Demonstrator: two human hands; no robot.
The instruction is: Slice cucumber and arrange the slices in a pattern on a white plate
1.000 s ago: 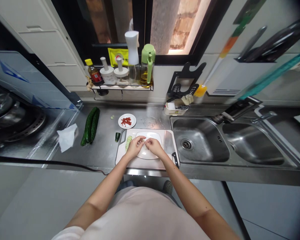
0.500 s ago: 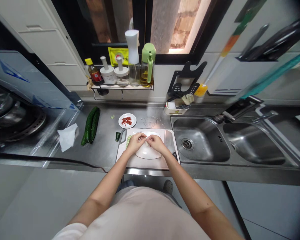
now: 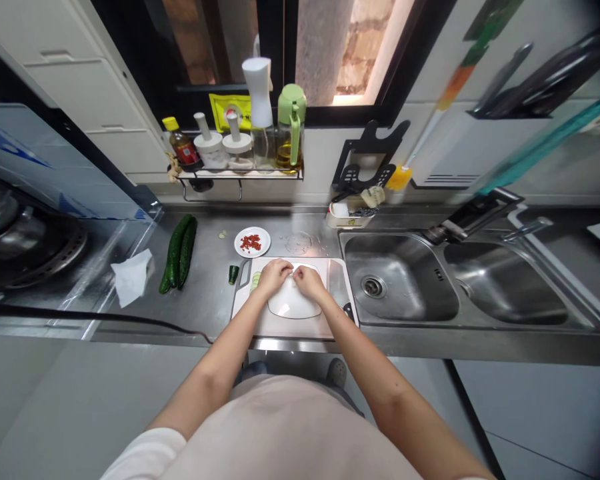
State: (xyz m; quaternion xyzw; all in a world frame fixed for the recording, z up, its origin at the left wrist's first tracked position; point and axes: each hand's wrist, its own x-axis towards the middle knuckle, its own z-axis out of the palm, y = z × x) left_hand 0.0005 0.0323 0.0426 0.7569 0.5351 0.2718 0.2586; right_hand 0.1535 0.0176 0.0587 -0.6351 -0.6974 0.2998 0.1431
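Observation:
Both hands meet over a white plate (image 3: pixel 294 305) lying on a white cutting board (image 3: pixel 260 327). My left hand (image 3: pixel 276 275) is closed, thumb and fingers pinched above the plate's upper left side. Close beside it, my right hand (image 3: pixel 307 280) is also pinched, at the plate's upper right. Whatever sits between the fingertips is too small to make out. Pale green cucumber slices (image 3: pixel 255 280) lie on the board left of my left hand. At the board's right side rests a knife (image 3: pixel 338 287), its blade grey and its dark end toward me.
A cut cucumber end (image 3: pixel 233 274) and a small dish (image 3: pixel 253 252) of chopped red bits stand near the board. Whole cucumbers (image 3: pixel 179 253) and a paper towel (image 3: pixel 131 277) lie left. A double sink (image 3: pixel 405 280) is right; a bottle rack (image 3: pixel 240 175) hangs behind.
The fingertips have drawn slightly apart, the two hands still pinched above the plate. The whole view has shifted a little; the objects on the counter have stayed in place.

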